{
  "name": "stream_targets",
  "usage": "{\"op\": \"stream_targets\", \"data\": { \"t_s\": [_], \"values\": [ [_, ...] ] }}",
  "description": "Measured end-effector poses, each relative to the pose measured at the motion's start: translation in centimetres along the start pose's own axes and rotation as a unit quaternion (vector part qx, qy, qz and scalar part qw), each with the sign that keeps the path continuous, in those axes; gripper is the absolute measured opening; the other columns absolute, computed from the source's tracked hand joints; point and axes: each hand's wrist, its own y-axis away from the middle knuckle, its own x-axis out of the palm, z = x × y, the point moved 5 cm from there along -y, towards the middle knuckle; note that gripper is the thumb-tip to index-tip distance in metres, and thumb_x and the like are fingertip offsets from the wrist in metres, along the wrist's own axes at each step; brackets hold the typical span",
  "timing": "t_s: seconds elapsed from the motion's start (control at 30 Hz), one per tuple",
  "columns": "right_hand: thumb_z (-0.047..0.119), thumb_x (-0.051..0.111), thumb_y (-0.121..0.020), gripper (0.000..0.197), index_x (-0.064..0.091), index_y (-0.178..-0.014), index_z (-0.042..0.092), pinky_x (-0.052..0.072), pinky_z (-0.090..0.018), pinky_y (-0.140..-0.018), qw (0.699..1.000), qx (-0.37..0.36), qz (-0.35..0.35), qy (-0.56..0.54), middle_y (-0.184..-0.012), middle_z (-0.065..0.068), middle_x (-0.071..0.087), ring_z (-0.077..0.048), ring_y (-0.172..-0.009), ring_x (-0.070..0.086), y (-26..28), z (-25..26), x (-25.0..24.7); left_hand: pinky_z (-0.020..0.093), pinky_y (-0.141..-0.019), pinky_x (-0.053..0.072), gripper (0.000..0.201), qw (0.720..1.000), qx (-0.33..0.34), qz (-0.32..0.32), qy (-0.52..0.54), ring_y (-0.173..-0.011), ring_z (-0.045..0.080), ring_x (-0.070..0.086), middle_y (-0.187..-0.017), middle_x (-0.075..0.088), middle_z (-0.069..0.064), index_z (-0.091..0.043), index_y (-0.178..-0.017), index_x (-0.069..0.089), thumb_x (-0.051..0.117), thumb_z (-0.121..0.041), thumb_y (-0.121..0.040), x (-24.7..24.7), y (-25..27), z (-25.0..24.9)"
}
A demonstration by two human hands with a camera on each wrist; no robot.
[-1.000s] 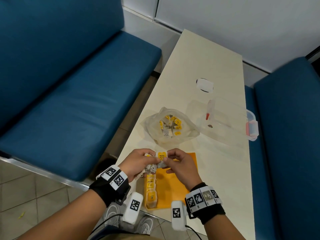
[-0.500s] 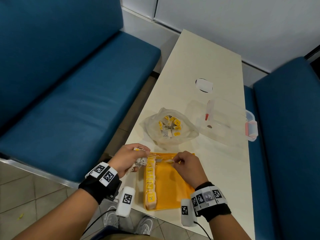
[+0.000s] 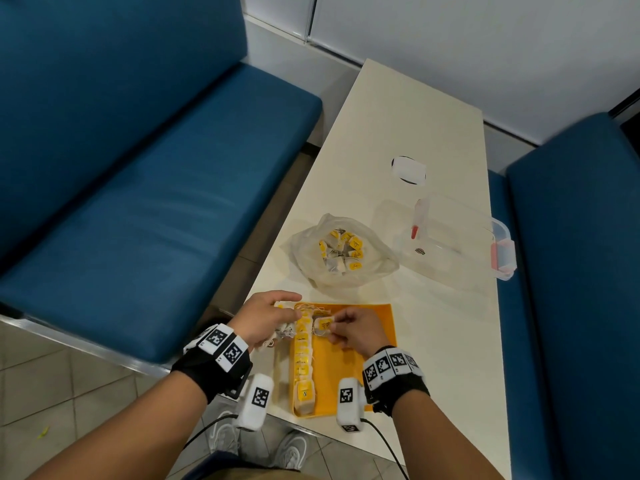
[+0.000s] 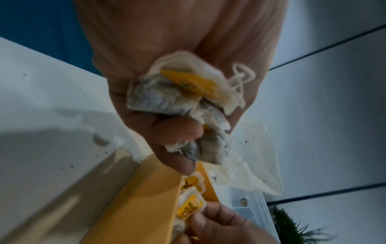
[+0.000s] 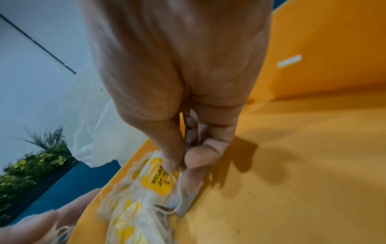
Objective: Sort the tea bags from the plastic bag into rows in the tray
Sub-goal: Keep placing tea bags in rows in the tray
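The left hand grips a spare bunch beside the tray, likely as stock. The right hand pinches one tea bag, probably starting a second row beside the row.

You see a cream table flanked by blue benches, white wall beyond, grey tiled floor below.

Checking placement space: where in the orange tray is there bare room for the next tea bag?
Bare floor of the orange tray lies right of the tea bag row, beyond the right hand. The left edge is crowded with the row and the left hand.
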Motion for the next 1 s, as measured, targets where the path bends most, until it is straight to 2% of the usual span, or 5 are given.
{"op": "stream_targets", "data": {
  "t_s": [0.13, 0.37, 0.63, 0.83, 1.0],
  "values": [
    [-0.001, 0.069, -0.088, 0.009, 0.065, -0.09, 0.006, 0.053, -0.026, -0.051, 0.997, 0.01, -0.047, -0.057, -0.079, -0.012, 0.072, -0.019, -0.062, 0.069, -0.4, -0.2, 0.5, 0.014, -0.063, 0.053, 0.032, 0.999, 0.015, -0.004, -0.038, -0.092, 0.005, 0.069, -0.109, 0.074, -0.004, -0.026, -0.115, 0.075, 0.079, -0.014, -0.086, -0.1, -0.3, 0.2],
    [0.0, 0.07, -0.086, 0.009, 0.07, -0.095, 0.0, 0.05, -0.021, -0.047, 0.988, 0.025, -0.111, -0.108, -0.079, -0.017, 0.074, -0.015, -0.056, 0.068, -0.6, -0.6, 1.3, 0.01, -0.058, 0.047, 0.033, 0.998, 0.02, -0.009, -0.053, -0.085, 0.004, 0.064, -0.107, 0.072, -0.002, -0.023, -0.114, 0.075, 0.078, -0.009, -0.085, -0.1, -0.9, 0.8],
    [-0.003, 0.071, -0.084, 0.006, 0.067, -0.085, 0.001, 0.057, -0.027, -0.052, 0.978, 0.044, -0.113, -0.17, -0.073, -0.016, 0.072, -0.021, -0.059, 0.069, -0.6, -0.3, 1.9, 0.022, -0.076, 0.054, 0.032, 0.997, 0.016, -0.013, -0.069, -0.097, 0.01, 0.069, -0.107, 0.074, -0.003, -0.028, -0.112, 0.076, 0.08, -0.014, -0.084, -0.2, -1.4, 1.1],
    [-0.009, 0.069, -0.083, 0.009, 0.064, -0.088, -0.005, 0.057, -0.027, -0.052, 0.968, 0.063, -0.096, -0.224, -0.078, -0.021, 0.071, -0.028, -0.063, 0.071, 0.3, 0.2, 1.7, 0.028, -0.057, 0.051, 0.034, 0.999, -0.003, -0.016, -0.044, -0.074, 0.019, 0.069, -0.107, 0.073, 0.003, -0.034, -0.115, 0.07, 0.082, -0.026, -0.084, -0.6, -0.9, 1.3],
    [0.007, 0.068, -0.086, 0.004, 0.067, -0.09, 0.006, 0.049, -0.026, -0.05, 0.985, -0.008, -0.133, -0.108, -0.084, -0.011, 0.074, -0.021, -0.066, 0.073, 2.4, 1.8, -0.5, 0.024, -0.048, 0.047, 0.026, 0.998, 0.0, 0.035, 0.046, -0.07, 0.014, 0.069, -0.107, 0.076, 0.008, -0.03, -0.112, 0.07, 0.066, -0.048, -0.094, 0.1, 1.1, -0.6]
  ]
}}
